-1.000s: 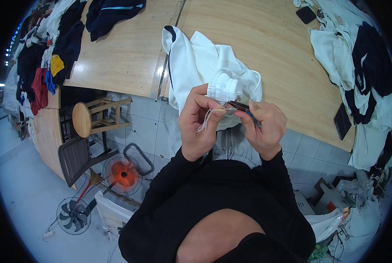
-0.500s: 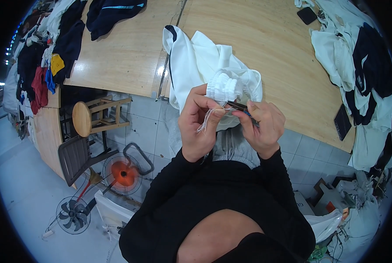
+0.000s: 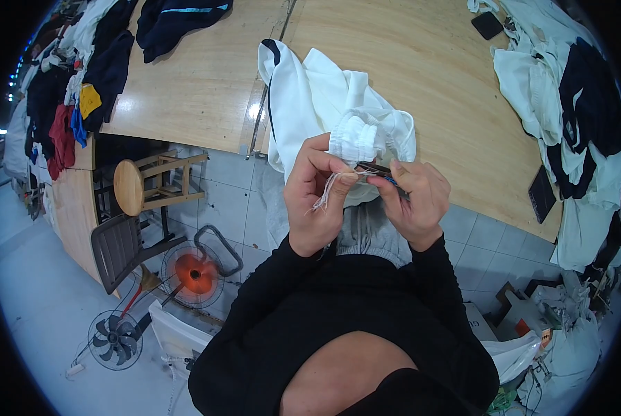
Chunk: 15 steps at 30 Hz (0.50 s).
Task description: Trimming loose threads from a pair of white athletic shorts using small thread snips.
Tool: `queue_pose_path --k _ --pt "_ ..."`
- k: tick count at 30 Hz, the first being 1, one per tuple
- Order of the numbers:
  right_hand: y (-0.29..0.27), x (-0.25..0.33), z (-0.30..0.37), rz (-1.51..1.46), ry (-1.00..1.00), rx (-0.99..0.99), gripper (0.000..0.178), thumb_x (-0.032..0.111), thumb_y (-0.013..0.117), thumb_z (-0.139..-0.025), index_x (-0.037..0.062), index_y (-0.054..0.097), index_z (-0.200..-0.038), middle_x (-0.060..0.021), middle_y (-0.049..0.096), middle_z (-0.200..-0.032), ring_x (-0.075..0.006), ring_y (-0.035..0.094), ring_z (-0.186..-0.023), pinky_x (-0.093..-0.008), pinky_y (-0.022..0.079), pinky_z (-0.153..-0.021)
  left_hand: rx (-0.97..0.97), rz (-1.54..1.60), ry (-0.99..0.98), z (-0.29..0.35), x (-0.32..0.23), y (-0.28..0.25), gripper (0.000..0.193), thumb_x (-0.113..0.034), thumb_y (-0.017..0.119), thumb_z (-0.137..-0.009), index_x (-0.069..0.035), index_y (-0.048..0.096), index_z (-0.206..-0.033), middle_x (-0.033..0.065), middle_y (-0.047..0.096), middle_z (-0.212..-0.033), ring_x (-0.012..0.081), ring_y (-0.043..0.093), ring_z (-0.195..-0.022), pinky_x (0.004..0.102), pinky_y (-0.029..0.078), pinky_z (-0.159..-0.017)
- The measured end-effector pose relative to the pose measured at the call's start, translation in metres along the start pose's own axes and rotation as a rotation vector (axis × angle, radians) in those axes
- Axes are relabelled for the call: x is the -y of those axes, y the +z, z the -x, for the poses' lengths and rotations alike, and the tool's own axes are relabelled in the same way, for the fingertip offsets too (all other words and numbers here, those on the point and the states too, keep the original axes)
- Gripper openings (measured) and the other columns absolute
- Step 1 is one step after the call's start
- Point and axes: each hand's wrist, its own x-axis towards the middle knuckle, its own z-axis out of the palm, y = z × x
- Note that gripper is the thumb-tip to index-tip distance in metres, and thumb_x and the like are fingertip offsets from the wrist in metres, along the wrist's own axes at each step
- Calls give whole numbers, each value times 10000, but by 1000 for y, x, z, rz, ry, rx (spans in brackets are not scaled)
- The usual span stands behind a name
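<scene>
A white garment [image 3: 324, 90] with a dark stripe along one side lies over the table's near edge. Its gathered elastic end [image 3: 354, 136] rises beside my fingers. My left hand [image 3: 315, 194] is closed, pinching loose white threads [image 3: 329, 188] that hang from between thumb and fingers next to the elastic. In my right hand [image 3: 419, 196] is a small pair of dark thread snips [image 3: 376, 168], gripped between thumb and fingers. Their tips point left, at the threads near my left thumb. Whether the blades touch a thread is too small to tell.
The wooden table [image 3: 456, 132] spans the front. White and navy clothes [image 3: 546, 97] pile up at its right, near a dark flat phone-like thing [image 3: 543, 193]. To the left stand a wooden stool [image 3: 130, 188], a dark chair [image 3: 116, 253] and an orange-centred fan [image 3: 194, 274]. Boxes [image 3: 519, 315] sit lower right.
The snips' tips have shifted slightly at the threads, and my left fingers have moved a little. Both hands keep their holds, and the garment stays in place.
</scene>
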Motion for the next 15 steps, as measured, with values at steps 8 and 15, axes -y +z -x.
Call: queue_pose_path --k 8,15 --pt "2 -3 2 7 -17 15 299 171 877 -869 25 641 -978 -86 692 -777 -220 631 -590 -329 395 -501 37 -3 -1 1 1 -1 150 -79 706 -1031 -7 576 -1056 157 555 -1379 154 654 -1111 302 546 -950" --pt "1 -2 18 -193 307 -193 366 167 930 -831 23 618 -954 -114 693 -859 -190 646 -659 -278 496 -603 86 304 -26 -4 1 -3 159 -111 647 -1062 -6 528 -1056 200 454 -1493 293 555 -1379 525 495 -1172"
